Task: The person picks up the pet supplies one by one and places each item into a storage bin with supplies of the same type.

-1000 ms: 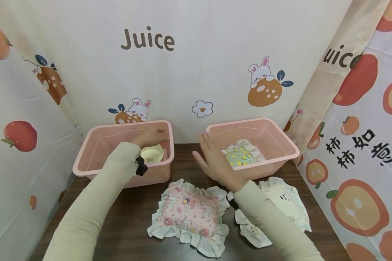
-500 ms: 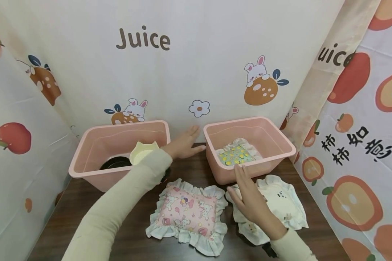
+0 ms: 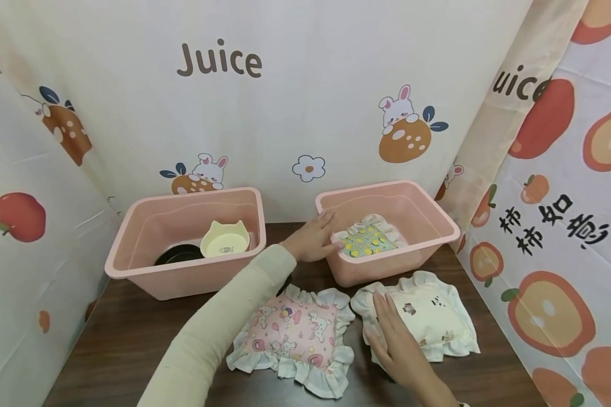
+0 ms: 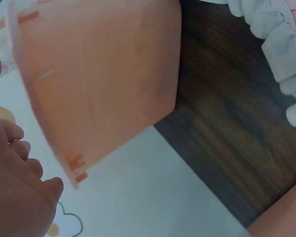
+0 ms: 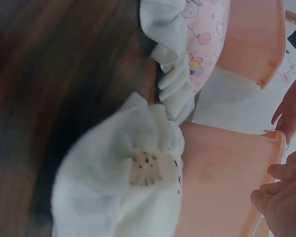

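Note:
My left hand [image 3: 313,236] reaches across to the left end of the right pink tub [image 3: 404,261], its fingertips right at the rim and holding nothing. In that tub lies a small green pillow [image 3: 369,242] with a lemon print and white frill. Over the left part of a cream frilled pillow [image 3: 440,308] my right hand [image 3: 399,345] hovers with extended fingers, nothing in its grasp. To its left lies a pink frilled pillow [image 3: 295,330] with a bunny print, partly under my left forearm. In the left wrist view, my left hand [image 4: 19,182] is beside the tub wall [image 4: 108,84].
Another pink tub [image 3: 193,280] stands at the left. It holds a pale yellow cat-eared bowl [image 3: 226,240] and a black round dish [image 3: 180,253]. Printed curtains [image 3: 285,102] rise behind and on both sides of the dark wooden table [image 3: 147,339].
My left hand has come out of the left tub and swung right to the right tub. My right hand has drawn back from between the tubs to the cream pillow.

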Motion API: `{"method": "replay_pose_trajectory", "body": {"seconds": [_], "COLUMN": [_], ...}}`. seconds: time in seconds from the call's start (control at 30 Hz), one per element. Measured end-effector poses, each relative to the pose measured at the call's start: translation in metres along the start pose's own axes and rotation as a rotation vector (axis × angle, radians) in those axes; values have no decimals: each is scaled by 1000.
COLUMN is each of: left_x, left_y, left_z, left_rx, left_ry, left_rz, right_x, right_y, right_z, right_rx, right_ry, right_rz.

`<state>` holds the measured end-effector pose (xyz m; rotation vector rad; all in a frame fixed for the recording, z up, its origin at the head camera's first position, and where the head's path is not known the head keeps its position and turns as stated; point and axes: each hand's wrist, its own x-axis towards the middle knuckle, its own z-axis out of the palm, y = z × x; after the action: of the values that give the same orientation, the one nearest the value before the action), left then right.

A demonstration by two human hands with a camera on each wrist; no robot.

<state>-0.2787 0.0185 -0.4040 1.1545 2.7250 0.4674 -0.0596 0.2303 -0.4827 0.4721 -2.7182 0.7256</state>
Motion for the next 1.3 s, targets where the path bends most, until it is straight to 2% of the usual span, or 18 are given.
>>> {"method": "replay_pose_trajectory", "body": {"seconds": [0.23, 0.37, 0.63, 0.8, 0.9, 1.17, 1.3], "left_x": [1, 1, 0, 1, 2, 3, 3], "left_y": [-1, 0, -1, -4, -6, -5, -4], "left_z": [10, 10, 6, 10, 12, 11, 11], "left_rx": [-11, -4, 45, 62, 67, 69, 81], "left_ry": [-10, -30, -62, -72, -67, -60, -69], "left_rz": [-55, -70, -42, -38, -33, -24, -33], "right_x": [-6, -7, -4, 5, 13, 26, 30], "right_y": [-4, -4, -9, -15, -17, -20, -23], "right_z": [7, 9, 15, 24, 33, 62, 77], "right_rx": [2, -16, -42, 21, 51, 17, -22], "right_ry": [15, 31, 21, -55, -99, -200, -252], "right_rz": [-11, -35, -106, -49, -49, -215, -251]}}
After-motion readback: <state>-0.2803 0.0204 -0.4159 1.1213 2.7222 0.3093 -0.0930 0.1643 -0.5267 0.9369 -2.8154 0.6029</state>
